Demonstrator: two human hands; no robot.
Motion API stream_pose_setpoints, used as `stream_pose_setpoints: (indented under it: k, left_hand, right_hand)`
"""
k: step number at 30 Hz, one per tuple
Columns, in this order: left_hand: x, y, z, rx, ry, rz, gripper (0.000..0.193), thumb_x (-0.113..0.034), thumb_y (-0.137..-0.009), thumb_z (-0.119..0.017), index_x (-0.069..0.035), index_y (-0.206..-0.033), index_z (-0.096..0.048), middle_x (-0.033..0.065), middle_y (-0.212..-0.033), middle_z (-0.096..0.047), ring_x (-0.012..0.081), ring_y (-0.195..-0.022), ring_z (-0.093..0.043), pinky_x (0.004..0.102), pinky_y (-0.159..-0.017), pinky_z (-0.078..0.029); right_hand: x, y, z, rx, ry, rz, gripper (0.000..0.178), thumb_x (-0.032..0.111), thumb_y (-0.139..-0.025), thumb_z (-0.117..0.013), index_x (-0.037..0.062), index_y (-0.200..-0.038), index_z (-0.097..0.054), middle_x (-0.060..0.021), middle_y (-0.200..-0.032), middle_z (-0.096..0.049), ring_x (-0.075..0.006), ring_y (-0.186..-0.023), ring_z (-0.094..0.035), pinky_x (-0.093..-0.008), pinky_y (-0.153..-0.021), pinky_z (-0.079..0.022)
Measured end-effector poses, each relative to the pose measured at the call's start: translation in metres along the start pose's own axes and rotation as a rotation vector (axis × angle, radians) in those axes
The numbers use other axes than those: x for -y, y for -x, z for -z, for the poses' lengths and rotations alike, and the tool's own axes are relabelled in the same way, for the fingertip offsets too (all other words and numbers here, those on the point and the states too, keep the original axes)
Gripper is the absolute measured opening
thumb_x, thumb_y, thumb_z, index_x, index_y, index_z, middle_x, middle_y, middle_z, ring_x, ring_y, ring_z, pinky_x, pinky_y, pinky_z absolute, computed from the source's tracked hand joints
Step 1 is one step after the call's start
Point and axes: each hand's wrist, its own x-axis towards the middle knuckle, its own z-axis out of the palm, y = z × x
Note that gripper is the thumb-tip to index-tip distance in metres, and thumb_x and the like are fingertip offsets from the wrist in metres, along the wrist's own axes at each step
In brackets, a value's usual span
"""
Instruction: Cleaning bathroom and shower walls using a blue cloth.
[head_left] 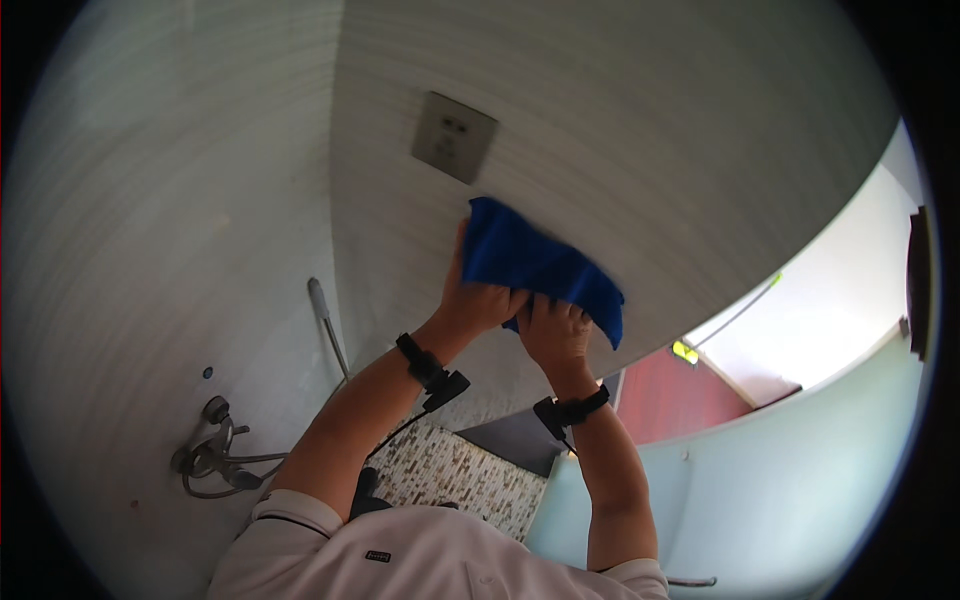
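Note:
A blue cloth point(535, 262) lies spread against the grey streaked wall point(650, 200), just below a square metal wall plate point(454, 137). My left hand point(478, 303) grips its left and lower edge, the fingers partly hidden by the fabric. Close beside it, my right hand point(555, 328) has its fingers bent over the cloth's lower edge. The two hands almost touch at the middle. Each wrist wears a black strap with a small black device on it.
On the left wall is a shower mixer point(212, 455) with a hose; a hand shower on a pole point(325, 315) stands by the corner. Mosaic tiles point(455, 470) cover the floor. To the right are a frosted glass panel point(740, 480), red-brown flooring point(675, 398) and a yellow-green object point(685, 352).

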Motion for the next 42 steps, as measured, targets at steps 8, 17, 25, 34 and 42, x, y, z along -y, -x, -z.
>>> stream_pose_setpoints:
  k: [8,17,25,34,42]
  left_hand:
    - [0.059,0.053,0.023,0.052,0.092,0.244,0.04,-0.031,-0.09,-0.067,-0.015,-0.127,-0.069,0.0142,-0.129,-0.064,0.0393,-0.13,-0.053,0.0691,-0.118,-0.023]
    - [0.056,0.111,0.041,0.247,0.012,0.318,0.04,-0.032,-0.092,-0.067,-0.008,-0.124,-0.068,0.0203,-0.131,-0.062,0.0433,-0.128,-0.053,0.0621,-0.113,-0.033]
    - [0.136,-0.006,0.092,-0.08,-0.107,0.155,0.056,-0.033,-0.088,-0.071,0.0,-0.133,-0.061,0.0316,-0.149,-0.045,0.0519,-0.144,-0.036,0.064,-0.12,-0.023]
    - [0.206,0.026,0.113,0.101,-0.49,0.046,0.067,-0.017,-0.09,-0.058,0.015,-0.146,-0.041,0.0339,-0.16,-0.032,0.0498,-0.15,-0.029,0.0567,-0.122,-0.028]
    - [0.213,0.1,0.092,0.267,-0.53,0.144,0.062,-0.011,-0.089,-0.055,0.012,-0.146,-0.045,0.028,-0.158,-0.04,0.0402,-0.15,-0.034,0.0471,-0.125,-0.03]
  right_hand:
    - [0.061,-0.012,-0.034,0.556,-0.119,0.179,0.037,0.021,-0.088,-0.062,0.0113,-0.123,-0.067,-0.0119,-0.123,-0.067,-0.0277,-0.099,-0.071,-0.0442,-0.094,-0.054]
    - [0.09,0.046,-0.032,0.423,-0.142,0.172,0.043,0.022,-0.085,-0.068,0.0085,-0.126,-0.066,-0.0124,-0.126,-0.065,-0.027,-0.111,-0.067,-0.0442,-0.101,-0.051]
    - [0.13,-0.071,-0.033,0.244,-0.17,0.231,0.053,0.029,-0.087,-0.071,0.0051,-0.133,-0.061,-0.0179,-0.136,-0.059,-0.0314,-0.115,-0.065,-0.0414,-0.101,-0.052]
    - [0.204,-0.096,-0.114,0.533,-0.191,0.374,0.037,0.018,-0.093,-0.064,0.0083,-0.128,-0.06,-0.0117,-0.118,-0.063,-0.0264,-0.117,-0.064,-0.038,-0.1,-0.052]
    - [0.236,-0.054,-0.157,0.454,-0.743,0.167,0.04,0.01,-0.091,-0.057,0.0069,-0.13,-0.064,-0.0095,-0.133,-0.062,-0.0273,-0.13,-0.056,-0.0435,-0.11,-0.044]
